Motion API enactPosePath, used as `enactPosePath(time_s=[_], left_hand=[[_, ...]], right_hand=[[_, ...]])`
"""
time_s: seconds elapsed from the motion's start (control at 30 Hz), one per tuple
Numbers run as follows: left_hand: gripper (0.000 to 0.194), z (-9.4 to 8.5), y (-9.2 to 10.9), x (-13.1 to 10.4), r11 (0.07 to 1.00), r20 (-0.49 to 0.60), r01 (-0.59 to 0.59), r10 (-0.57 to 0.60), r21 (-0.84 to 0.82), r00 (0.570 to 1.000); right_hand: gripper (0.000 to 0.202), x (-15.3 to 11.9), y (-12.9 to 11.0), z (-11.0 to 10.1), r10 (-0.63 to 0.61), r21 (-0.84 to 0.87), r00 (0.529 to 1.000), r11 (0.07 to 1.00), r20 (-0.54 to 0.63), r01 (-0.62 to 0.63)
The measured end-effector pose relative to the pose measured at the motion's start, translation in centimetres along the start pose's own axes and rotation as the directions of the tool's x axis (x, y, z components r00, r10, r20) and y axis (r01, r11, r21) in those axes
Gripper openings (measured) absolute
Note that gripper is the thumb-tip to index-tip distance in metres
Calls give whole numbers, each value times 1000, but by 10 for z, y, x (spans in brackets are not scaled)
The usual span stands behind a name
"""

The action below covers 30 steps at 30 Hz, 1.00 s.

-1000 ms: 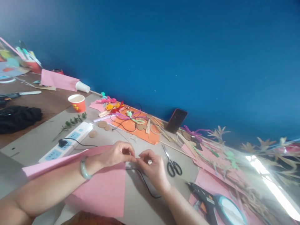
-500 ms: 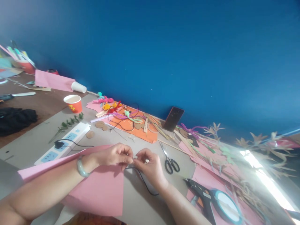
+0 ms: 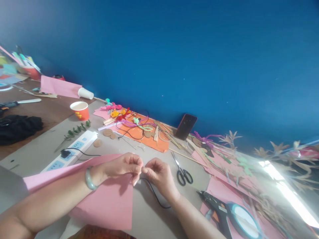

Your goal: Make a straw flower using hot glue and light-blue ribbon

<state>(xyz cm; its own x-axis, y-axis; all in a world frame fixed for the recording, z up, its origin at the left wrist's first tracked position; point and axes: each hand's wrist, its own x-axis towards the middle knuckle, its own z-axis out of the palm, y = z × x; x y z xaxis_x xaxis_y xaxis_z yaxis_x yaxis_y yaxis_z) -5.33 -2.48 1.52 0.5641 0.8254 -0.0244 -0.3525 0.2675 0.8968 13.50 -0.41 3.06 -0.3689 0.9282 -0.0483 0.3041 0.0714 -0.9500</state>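
My left hand (image 3: 126, 167), with a pale bangle (image 3: 90, 178) on its wrist, is closed in a pinch above a sheet of pink paper (image 3: 113, 205). Close beside it, my right hand (image 3: 159, 176) is also pinched, thumb and forefinger meeting the left fingertips. Whatever lies between the fingertips is too small to make out. A black cord (image 3: 156, 196) runs on the table below my right hand. Black-handled scissors (image 3: 183, 174) lie to the right of that hand, and a hot glue gun (image 3: 215, 205) rests further right on pink paper.
A white power strip (image 3: 79, 146) holds a black plug at left, near a leafy sprig (image 3: 74, 131) and a red paper cup (image 3: 81, 112). Orange paper (image 3: 159, 146) with craft bits and a leaning phone (image 3: 186, 126) stand along the blue wall. A tape roll (image 3: 244, 220) sits at right.
The view has shifted slightly, so the table things appear a little further right. Both hands keep their fingertips together, the right fingers slightly more closed.
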Motion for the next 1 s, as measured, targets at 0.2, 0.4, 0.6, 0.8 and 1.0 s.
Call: enactPosePath(time_s=[0.2, 0.4, 0.6, 0.8, 1.0], left_hand=[[27, -2, 2, 1, 990, -185, -123, 134, 71, 974], [19, 1, 1, 2, 982, -213, -101, 134, 161, 968], [22, 3, 1, 2, 969, -284, -62, 130, 237, 950], [25, 1, 2, 1, 970, -237, -4, 64, 245, 969], [28, 2, 5, 0, 963, -227, 19, 43, 268, 973]], right_hand=[[38, 3, 6, -2, -6, 31, 1000, 999, -29, 7], [36, 4, 6, -1, 11, -15, 999, 1000, -44, -12], [31, 4, 1, 0, 18, -28, 998, 999, -54, -19], [29, 2, 1, -1, 42, -44, 996, 998, -76, -46], [24, -1, -1, -1, 21, -95, 996, 995, -81, -29]])
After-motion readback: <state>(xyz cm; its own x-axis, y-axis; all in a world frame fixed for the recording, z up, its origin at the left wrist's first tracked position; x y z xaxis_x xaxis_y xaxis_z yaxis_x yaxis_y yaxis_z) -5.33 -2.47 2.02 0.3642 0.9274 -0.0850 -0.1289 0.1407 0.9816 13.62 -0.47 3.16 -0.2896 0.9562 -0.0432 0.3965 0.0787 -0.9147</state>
